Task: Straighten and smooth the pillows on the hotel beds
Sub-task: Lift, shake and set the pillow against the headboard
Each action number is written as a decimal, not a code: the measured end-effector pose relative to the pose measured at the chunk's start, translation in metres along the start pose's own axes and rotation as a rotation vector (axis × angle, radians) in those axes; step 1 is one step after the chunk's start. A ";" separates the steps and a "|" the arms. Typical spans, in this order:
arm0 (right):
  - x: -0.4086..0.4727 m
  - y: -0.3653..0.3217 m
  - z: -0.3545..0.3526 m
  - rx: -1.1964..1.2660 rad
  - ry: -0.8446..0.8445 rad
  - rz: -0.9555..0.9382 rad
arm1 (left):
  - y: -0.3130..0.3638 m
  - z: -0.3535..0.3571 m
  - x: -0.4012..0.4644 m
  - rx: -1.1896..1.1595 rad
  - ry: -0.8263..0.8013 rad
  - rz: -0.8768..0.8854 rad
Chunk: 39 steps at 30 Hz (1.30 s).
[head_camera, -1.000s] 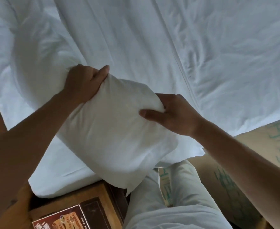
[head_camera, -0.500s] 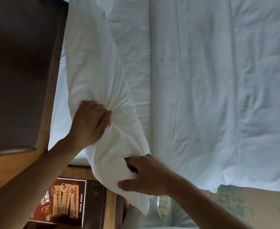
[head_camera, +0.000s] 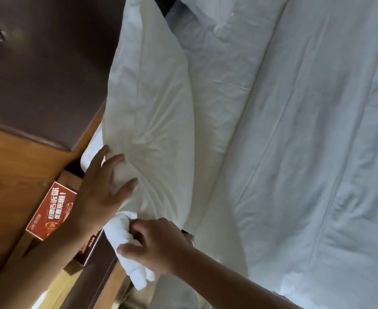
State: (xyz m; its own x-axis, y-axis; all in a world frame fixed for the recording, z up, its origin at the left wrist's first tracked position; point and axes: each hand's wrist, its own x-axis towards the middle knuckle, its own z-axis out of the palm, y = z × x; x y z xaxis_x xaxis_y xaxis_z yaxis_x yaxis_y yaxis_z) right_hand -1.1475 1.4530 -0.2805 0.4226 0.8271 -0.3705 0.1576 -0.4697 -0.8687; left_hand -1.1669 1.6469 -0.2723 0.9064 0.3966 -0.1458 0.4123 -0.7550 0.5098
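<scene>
A long white pillow lies along the head of the bed against the dark padded headboard. Its near end is bunched into a twisted corner. My left hand rests on that near end with fingers spread, pressing the fabric. My right hand pinches the bunched pillowcase corner, which hangs off the bed's edge. A second white pillow shows partly at the top, beyond the first.
The white duvet covers the bed to the right, lightly creased. A wooden nightstand with a red printed card stands at the left, beside the wooden headboard frame.
The pillow has gone from being held up to lying along the headboard. My left hand has opened flat on it. My right hand keeps its grip on the corner.
</scene>
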 end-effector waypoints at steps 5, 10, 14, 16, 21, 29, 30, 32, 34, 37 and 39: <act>-0.002 0.005 0.009 -0.010 -0.070 -0.021 | 0.005 0.024 -0.076 -0.299 -0.007 -0.326; 0.006 0.013 -0.006 0.078 -0.207 0.017 | -0.018 0.012 -0.081 -0.326 -0.072 -0.416; 0.026 0.015 -0.033 0.186 -0.104 0.099 | -0.021 0.003 -0.078 -0.343 -0.082 -0.394; 0.040 0.013 -0.049 0.242 -0.033 0.173 | -0.018 0.004 -0.082 -0.330 -0.056 -0.387; 0.083 -0.008 -0.076 -0.017 0.207 0.251 | -0.017 -0.002 -0.083 -0.406 -0.077 -0.393; 0.205 -0.066 -0.105 -0.339 0.565 0.231 | -0.034 -0.008 -0.083 -0.344 -0.176 -0.328; 0.220 -0.069 -0.104 -0.336 0.567 0.276 | -0.034 -0.010 -0.082 -0.338 -0.191 -0.317; 0.243 -0.068 -0.098 -0.339 0.566 0.366 | -0.036 -0.014 -0.080 -0.311 -0.215 -0.280; 0.258 -0.062 -0.092 -0.355 0.551 0.437 | -0.038 -0.018 -0.075 -0.253 -0.241 -0.243; 0.268 -0.047 -0.093 -0.335 0.539 0.495 | -0.042 -0.024 -0.067 -0.199 -0.264 -0.217; 0.273 -0.040 -0.097 -0.291 0.547 0.519 | -0.046 -0.025 -0.064 -0.202 -0.270 -0.221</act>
State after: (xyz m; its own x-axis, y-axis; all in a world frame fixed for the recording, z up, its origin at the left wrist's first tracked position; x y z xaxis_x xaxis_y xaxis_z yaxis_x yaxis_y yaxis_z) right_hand -0.9516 1.6673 -0.3150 0.8707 0.2490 -0.4241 0.0157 -0.8759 -0.4821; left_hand -1.2456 1.6694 -0.2648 0.8008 0.3658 -0.4742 0.5977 -0.5390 0.5935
